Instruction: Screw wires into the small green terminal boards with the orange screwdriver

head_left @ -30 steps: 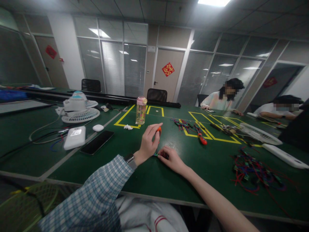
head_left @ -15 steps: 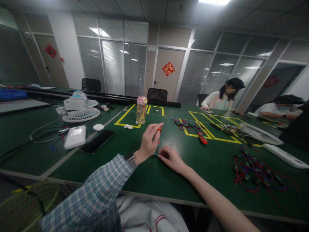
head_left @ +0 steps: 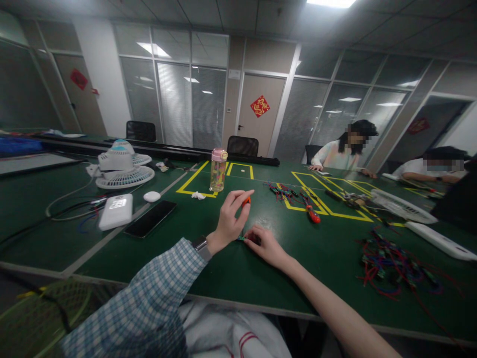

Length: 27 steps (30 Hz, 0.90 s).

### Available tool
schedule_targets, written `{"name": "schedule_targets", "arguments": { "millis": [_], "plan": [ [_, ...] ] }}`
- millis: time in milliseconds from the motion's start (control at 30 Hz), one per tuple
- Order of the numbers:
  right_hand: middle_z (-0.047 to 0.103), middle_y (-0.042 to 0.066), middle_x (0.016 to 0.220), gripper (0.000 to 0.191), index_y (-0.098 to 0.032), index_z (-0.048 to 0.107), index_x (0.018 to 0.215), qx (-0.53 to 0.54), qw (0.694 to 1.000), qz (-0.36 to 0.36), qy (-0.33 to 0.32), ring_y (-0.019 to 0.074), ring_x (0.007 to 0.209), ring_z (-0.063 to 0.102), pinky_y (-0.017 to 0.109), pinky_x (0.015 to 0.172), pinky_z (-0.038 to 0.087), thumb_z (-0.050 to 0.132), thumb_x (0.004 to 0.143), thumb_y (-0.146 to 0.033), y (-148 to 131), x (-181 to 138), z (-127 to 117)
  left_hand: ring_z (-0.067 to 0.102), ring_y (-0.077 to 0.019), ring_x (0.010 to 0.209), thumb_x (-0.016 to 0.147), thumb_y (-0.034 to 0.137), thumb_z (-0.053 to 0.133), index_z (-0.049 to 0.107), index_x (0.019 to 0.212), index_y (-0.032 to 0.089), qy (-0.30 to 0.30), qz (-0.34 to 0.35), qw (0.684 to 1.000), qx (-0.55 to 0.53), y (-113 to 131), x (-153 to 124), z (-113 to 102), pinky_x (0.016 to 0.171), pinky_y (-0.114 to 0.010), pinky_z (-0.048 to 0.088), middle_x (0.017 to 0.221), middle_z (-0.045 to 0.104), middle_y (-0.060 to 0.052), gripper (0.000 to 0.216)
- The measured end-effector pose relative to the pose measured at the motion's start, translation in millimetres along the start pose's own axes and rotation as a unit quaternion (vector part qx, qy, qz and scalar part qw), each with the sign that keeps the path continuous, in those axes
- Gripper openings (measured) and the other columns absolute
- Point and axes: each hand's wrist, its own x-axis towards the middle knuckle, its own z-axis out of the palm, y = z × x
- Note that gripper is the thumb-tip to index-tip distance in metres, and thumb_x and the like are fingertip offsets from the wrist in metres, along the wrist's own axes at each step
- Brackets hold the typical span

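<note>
My left hand (head_left: 231, 214) is closed around a small screwdriver (head_left: 246, 201) with an orange handle, mostly hidden by the fingers. Its thin dark shaft points down at a little green circuit board (head_left: 241, 238) on the table. Whether the tip touches the board I cannot tell. My right hand (head_left: 264, 243) rests on the tabletop, thumb and fingertips pinching the board's right end. Beyond the hands, a red-handled screwdriver (head_left: 313, 214) lies beside a cluster of boards with red and blue wires (head_left: 285, 192).
A heap of wired boards (head_left: 395, 263) lies at the right, near a white power strip (head_left: 439, 241). Ahead stands a pink-lidded bottle (head_left: 218, 171). On the left are a phone (head_left: 151, 219), a white power bank (head_left: 116, 211) and a white fan (head_left: 124, 174). Two people sit at the far right.
My left thumb and fingers have shifted slightly around the orange handle. My right hand and the circuit board stay in place.
</note>
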Motion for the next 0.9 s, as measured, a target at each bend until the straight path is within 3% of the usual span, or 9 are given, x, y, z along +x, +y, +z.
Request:
{"name": "schedule_targets", "arguments": {
  "millis": [200,467,700,900],
  "plan": [
    [0.054,0.0,0.075,0.004,-0.016,0.061,0.082,0.0,1.0,-0.004,0.0,0.0126,0.065,0.051,0.024,0.06,0.041,0.059,0.08,-0.013,1.5,0.0,0.3,0.056,-0.0168,0.106,0.096,0.016,0.036,0.054,0.124,0.019,-0.002,0.001,1.0,-0.029,-2.5,0.5,0.6,0.094,-0.032,0.044,0.114,0.061,-0.008,0.034],
    [0.055,0.001,0.075,0.005,-0.015,0.061,0.08,-0.003,1.0,0.006,-0.001,0.0127,0.064,0.052,0.024,0.059,0.041,0.06,0.079,-0.01,-2.5,0.8,-1.0,0.054,-0.0152,0.088,0.091,0.024,0.052,0.062,0.113,0.021,0.027,0.0,0.999,0.018,-1.4,0.5,1.7,0.078,-0.028,0.048,0.092,0.053,-0.004,0.024],
    [0.055,0.001,0.074,0.006,-0.016,0.062,0.08,-0.014,1.0,0.006,0.001,0.013,0.064,0.052,0.024,0.06,0.041,0.06,0.079,-0.01,-2.1,0.8,0.4,0.054,-0.0158,0.1,0.096,0.015,0.036,0.053,0.126,0.02,-0.002,0.006,1.0,-0.01,-2.2,-0.9,1.6,0.088,-0.031,0.046,0.108,0.056,-0.007,0.035],
    [0.056,0.001,0.075,0.006,-0.016,0.061,0.08,-0.009,1.0,0.012,0.003,0.0133,0.064,0.052,0.025,0.06,0.042,0.06,0.079,-0.01,-4.1,0.6,-0.4,0.054,-0.0159,0.091,0.09,0.023,0.054,0.056,0.12,0.021,0.029,0.011,0.999,0.034,-2.5,-0.2,3.3,0.082,-0.03,0.048,0.098,0.053,-0.005,0.031]
  ]
}}
